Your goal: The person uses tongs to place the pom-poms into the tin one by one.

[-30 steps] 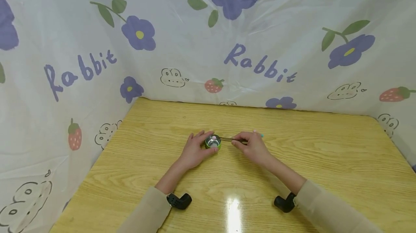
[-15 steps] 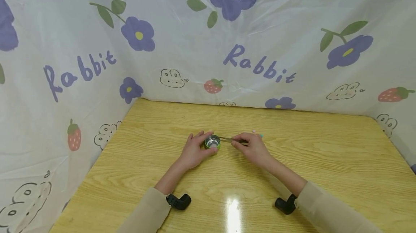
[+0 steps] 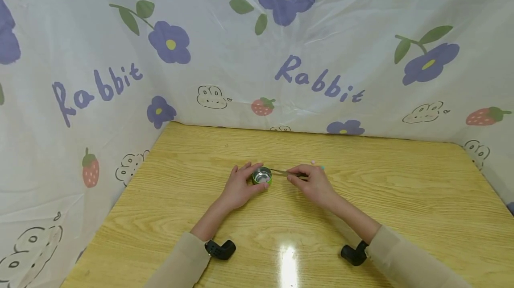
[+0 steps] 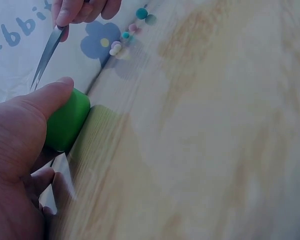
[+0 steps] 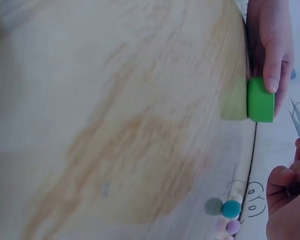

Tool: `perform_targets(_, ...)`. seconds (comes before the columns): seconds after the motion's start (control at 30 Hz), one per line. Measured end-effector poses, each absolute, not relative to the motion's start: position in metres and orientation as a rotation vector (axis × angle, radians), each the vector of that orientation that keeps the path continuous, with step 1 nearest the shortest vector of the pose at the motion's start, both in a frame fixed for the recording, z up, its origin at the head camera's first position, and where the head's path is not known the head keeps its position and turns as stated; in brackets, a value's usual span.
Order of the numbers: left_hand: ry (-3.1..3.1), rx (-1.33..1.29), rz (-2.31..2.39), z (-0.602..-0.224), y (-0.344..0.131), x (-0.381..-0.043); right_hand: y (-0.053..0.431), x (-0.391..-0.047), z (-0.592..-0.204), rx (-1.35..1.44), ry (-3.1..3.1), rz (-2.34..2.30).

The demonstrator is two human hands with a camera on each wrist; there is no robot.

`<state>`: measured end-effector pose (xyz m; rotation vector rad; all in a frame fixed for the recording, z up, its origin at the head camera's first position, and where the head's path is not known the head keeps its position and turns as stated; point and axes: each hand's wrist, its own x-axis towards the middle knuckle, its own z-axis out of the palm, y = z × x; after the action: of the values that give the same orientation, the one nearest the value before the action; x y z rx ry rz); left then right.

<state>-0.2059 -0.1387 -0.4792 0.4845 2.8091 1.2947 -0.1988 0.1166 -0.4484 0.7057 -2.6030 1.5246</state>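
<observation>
My left hand (image 3: 238,185) grips a small round bowl (image 5: 260,102) from its left side, thumb at the near side and fingers at the far side. The bowl is bright green outside and shiny metal inside, and stands upright on the table. From the right, my right hand (image 3: 315,184) pinches metal tweezers (image 3: 279,172) between thumb and fingers. Their slim tips point left, right at the bowl's rim. In the left wrist view the tweezers (image 4: 49,50) rise above the bowl (image 4: 70,122), tips slightly apart with nothing between them.
Several small pompom-like balls lie on the wood-grain table (image 3: 385,189) beyond my right hand, among them a pink ball (image 3: 313,162) and a teal ball (image 5: 231,209). A white curtain (image 3: 225,56) with flowers and rabbits borders the table's back and left.
A pink ball seen at the tweezer tips over the bowl one second ago is gone from there. The tips have parted. Both hands stay nearly in place.
</observation>
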Motion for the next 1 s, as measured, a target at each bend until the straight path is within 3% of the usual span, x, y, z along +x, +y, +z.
perform_targets(1.0, 2.81, 0.511, 1.272, -0.479, -0.14, -0.205, 0.192, -0.213, -0.434, 0.489, -2.604, 1.398)
